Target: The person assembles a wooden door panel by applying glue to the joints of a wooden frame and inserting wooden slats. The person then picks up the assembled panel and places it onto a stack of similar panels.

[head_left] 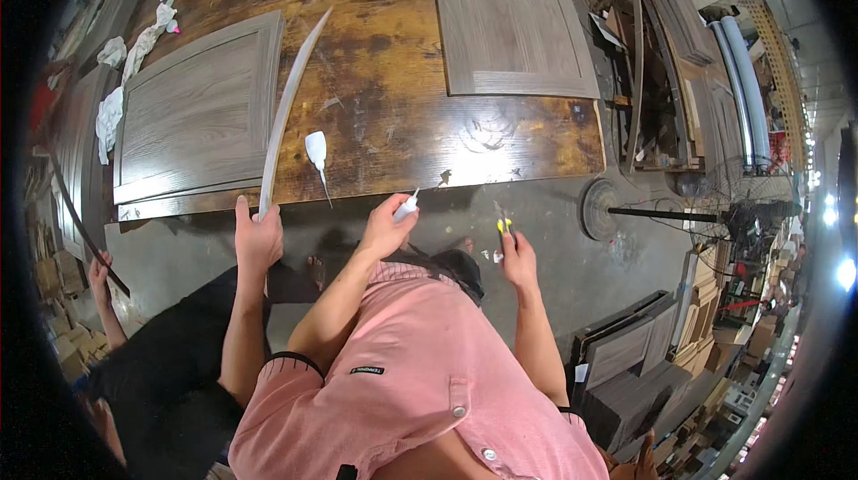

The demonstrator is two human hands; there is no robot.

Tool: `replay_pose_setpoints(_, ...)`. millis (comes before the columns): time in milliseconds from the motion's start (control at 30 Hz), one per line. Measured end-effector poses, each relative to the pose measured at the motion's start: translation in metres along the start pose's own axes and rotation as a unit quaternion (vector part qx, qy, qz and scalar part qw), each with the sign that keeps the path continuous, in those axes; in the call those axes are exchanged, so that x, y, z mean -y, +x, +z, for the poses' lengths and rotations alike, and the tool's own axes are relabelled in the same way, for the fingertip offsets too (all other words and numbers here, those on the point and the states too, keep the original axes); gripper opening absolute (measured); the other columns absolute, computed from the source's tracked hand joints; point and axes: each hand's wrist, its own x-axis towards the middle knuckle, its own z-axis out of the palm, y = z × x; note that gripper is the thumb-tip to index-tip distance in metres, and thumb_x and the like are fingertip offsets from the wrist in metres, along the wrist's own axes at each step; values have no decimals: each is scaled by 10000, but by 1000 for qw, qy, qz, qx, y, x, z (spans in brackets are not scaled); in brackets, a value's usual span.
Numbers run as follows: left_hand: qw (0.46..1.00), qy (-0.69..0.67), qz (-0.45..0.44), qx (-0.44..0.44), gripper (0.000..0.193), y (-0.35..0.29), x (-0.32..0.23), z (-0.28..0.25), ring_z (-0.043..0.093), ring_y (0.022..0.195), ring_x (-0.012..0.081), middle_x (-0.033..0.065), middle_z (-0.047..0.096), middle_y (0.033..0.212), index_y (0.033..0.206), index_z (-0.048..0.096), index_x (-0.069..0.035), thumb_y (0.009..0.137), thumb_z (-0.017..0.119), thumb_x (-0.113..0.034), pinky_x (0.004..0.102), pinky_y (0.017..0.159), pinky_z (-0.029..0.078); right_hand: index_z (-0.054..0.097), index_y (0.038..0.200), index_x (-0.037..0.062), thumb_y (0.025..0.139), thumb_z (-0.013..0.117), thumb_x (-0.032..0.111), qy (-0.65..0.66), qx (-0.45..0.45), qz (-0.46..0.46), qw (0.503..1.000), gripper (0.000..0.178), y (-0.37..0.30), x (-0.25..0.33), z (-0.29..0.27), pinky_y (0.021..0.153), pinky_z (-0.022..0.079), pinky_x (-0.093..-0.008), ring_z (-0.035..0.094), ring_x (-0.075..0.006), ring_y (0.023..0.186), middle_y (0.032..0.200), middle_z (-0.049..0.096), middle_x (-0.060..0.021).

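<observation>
While the left hand (384, 224) wraps a small white bottle (407, 207) near view centre – nozzle toward 1 o'clock – the right hand (519, 258), at 4 o'clock, grips a small yellow-and-dark tool (505, 226), kind too small to tell. Risks, judged: too hard a squeeze could send liquid onto the tabletop (384, 78); a second bottle (315, 147), lying at 10 o'clock with its thin nozzle at the near edge, could fall if brushed. A co-worker's hand (257, 231), at 9 o'clock, is closed on a long pale strip (291, 88); a swing of its far end could scuff the left panel (206, 105). Materials: tabletop glossy, mottled brown; left panel and right panel (509, 24), 10 and 1 o'clock, grey woodgrain, framed, rectangular; tissue (138, 55) at 10 o'clock, white, crumpled.
</observation>
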Motion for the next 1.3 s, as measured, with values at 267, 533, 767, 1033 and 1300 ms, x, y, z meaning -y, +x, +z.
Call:
replay_pose_setpoints(267, 998, -53, 25, 4, 296, 6, 24, -5, 673, 1008, 137, 77, 735, 1088, 1212, 619, -11, 932, 686, -82, 295, 891, 514, 572, 1397, 98, 981, 561, 180, -179, -148, -189, 954, 424, -4, 79, 19, 878, 491, -450, 606, -349, 1028, 1126, 600, -217)
replay_pose_setpoints(533, 989, -135, 49, -42, 327, 1, 45, -9, 675, 891, 119, 83, 737, 1030, 1198, 582, 24, 907, 712, -47, 285, 795, 531, 586, 1394, 125, 904, 675, 151, -319, -126, -201, 917, 498, -42, 21, 6, 862, 504, -475, 593, -364, 963, 1063, 595, -168)
replay_pose_setpoints(767, 993, -107, 40, -10, 282, -6, 27, -22, 673, 1006, 124, 93, 727, 1130, 1177, 561, 8, 928, 690, -20, 272, 888, 525, 566, 1315, -5, 953, 650, 214, -15, -84, -158, 984, 431, -20, 102, 19, 949, 496, -404, 640, -362, 1098, 1217, 646, -216)
replay_pose_setpoints(1033, 982, -183, 35, -34, 201, -25, -2, -36, 642, 857, 79, 45, 714, 969, 1100, 634, 17, 934, 704, -70, 235, 775, 511, 601, 1274, 15, 903, 698, 237, -69, 26, -345, 936, 443, 93, 221, 93, 954, 490, -433, 633, -400, 1087, 1160, 667, -228)
replay_pose_setpoints(1300, 987, -114, 89, -76, 224, -41, -14, -25, 644, 882, 104, 29, 680, 1043, 1158, 672, 16, 952, 677, -74, 259, 815, 520, 596, 1346, 46, 953, 654, 153, 137, 174, -271, 937, 411, 39, 165, 87, 950, 519, -350, 657, -227, 1131, 1257, 670, -166)
